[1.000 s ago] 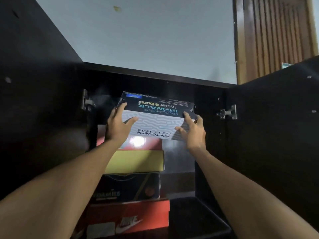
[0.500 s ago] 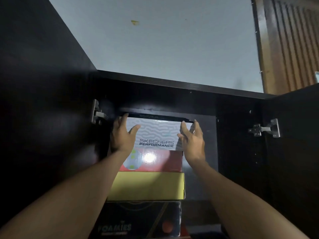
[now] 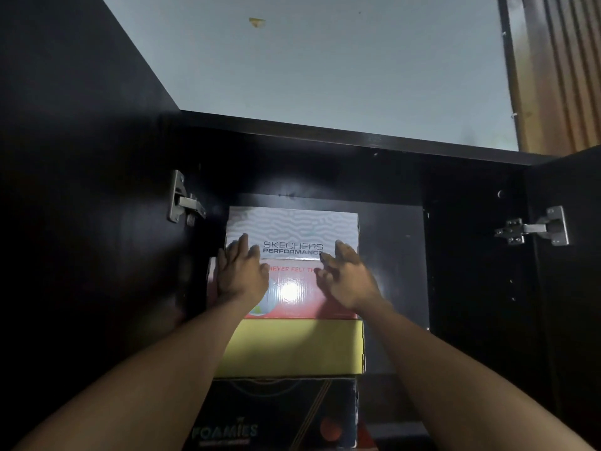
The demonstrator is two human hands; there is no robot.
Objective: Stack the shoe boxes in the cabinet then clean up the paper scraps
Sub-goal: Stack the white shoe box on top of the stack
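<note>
Both hands flat now: the left hand (image 3: 241, 273) and right hand (image 3: 348, 276) are pressing straight fingers against the white wavy-patterned Skechers cardboard shoe box (image 3: 292, 227), which is sitting atop the red box (image 3: 292, 292), the yellow box (image 3: 292, 348) under that, inside the dark cabinet (image 3: 471, 271).

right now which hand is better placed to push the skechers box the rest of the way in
Roughly even, slightly the left. The left hand lies flat, fingers straight, against the front of the Skechers box. The right hand sits lower, mostly over the red box.
</note>
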